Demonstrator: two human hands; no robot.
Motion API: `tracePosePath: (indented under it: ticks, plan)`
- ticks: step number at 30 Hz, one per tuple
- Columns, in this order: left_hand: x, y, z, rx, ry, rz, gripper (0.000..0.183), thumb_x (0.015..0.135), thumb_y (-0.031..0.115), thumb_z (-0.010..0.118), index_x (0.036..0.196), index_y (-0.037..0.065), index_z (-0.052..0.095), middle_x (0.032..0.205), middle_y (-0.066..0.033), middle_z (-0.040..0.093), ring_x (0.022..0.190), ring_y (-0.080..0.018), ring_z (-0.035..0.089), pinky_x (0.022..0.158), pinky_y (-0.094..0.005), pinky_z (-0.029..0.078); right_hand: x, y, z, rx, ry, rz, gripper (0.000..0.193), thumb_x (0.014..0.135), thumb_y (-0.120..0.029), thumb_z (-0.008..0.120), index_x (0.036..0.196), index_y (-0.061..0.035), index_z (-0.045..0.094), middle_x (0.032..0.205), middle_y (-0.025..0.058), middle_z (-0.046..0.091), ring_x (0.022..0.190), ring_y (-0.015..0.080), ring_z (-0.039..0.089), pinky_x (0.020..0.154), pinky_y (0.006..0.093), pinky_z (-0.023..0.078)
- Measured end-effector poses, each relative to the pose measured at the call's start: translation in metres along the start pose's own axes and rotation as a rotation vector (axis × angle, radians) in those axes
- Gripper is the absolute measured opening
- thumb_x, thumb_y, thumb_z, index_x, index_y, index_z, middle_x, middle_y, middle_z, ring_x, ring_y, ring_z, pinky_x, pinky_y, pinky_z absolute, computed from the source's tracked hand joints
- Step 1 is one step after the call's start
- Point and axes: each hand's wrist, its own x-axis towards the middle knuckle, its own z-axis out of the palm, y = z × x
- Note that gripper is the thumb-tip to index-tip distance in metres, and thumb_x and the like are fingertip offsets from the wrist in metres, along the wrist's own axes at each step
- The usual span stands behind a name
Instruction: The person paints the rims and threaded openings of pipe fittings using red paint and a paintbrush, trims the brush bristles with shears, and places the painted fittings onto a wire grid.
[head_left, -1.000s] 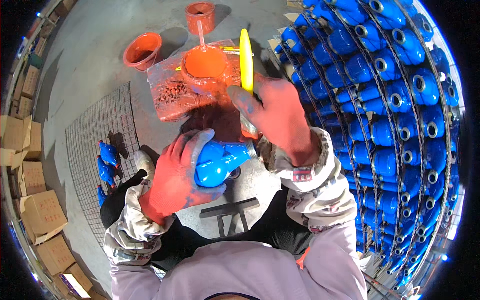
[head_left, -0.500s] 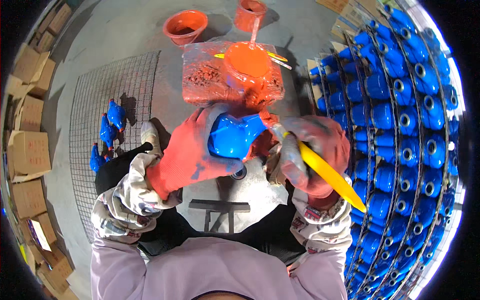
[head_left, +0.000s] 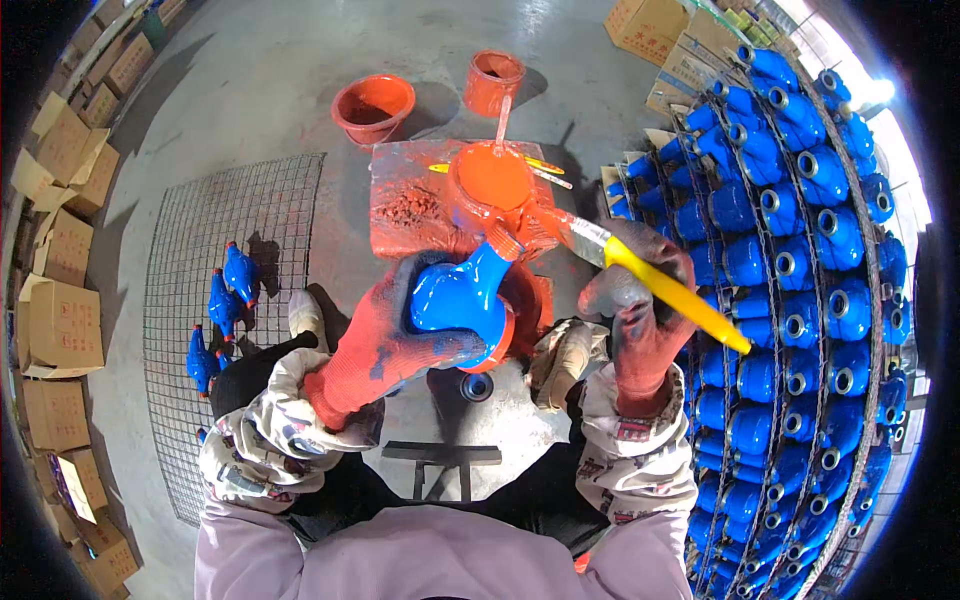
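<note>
Glossy blue piece (head_left: 455, 295), bottle-shaped, is gripped by the gloved L hand (head_left: 400, 338) at the near edge of a paint-smeared board (head_left: 390, 165), its ridged neck (head_left: 506, 243) coated orange. A yellow-handled brush (head_left: 650, 277), w/ metal ferrule & orange-wet bristles, is held in the R hand (head_left: 640, 315), fingers closed on it; bristles are angled toward the drip-coated paint pot (head_left: 462, 203), contact unclear. Work is judged part done: the neck looks mostly covered, & a few red-tipped pcs. (head_left: 222, 303) are laid in from the R edge of a wire mesh panel (head_left: 190, 240). Much seems left: dozens of smooth, round-bodied rack pcs. (head_left: 752, 430) are seen w/ bare metal rims. Gloves (head_left: 350, 375) are knit-textured, stained grey at the fingers.
</note>
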Motion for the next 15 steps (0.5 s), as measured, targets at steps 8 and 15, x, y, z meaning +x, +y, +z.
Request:
tracePosePath:
  ticks: [8, 15]
  plan:
    - [0.006, -0.024, -0.013, 0.28, 0.016, 0.077, 0.079, 0.068, 0.022, 0.084, 0.132, 0.0, 0.044, 0.116, -0.0097, 0.058, 0.105, -0.017, 0.055, 0.094, -0.0337, 0.045, -0.004, -0.033, 0.032, 0.27, -0.099, 0.183, 0.026, 0.086, 0.002, 0.061, 0.111, 0.0007, 0.053, 0.106, 0.0146, 0.065, 0.082, 0.0161, 0.064, 0.068, 0.0256, 0.053]
    - [0.007, -0.013, -0.008, -0.099, -0.053, -0.02, 0.07, 0.074, 0.019, 0.078, 0.133, 0.001, 0.045, 0.12, -0.0094, 0.057, 0.107, -0.0176, 0.057, 0.094, -0.0337, 0.046, 0.0, -0.026, 0.022, -0.019, -0.271, 0.08, 0.032, 0.083, -0.005, 0.065, 0.113, 0.0004, 0.055, 0.11, 0.0174, 0.064, 0.095, 0.0188, 0.064, 0.074, 0.0297, 0.054]
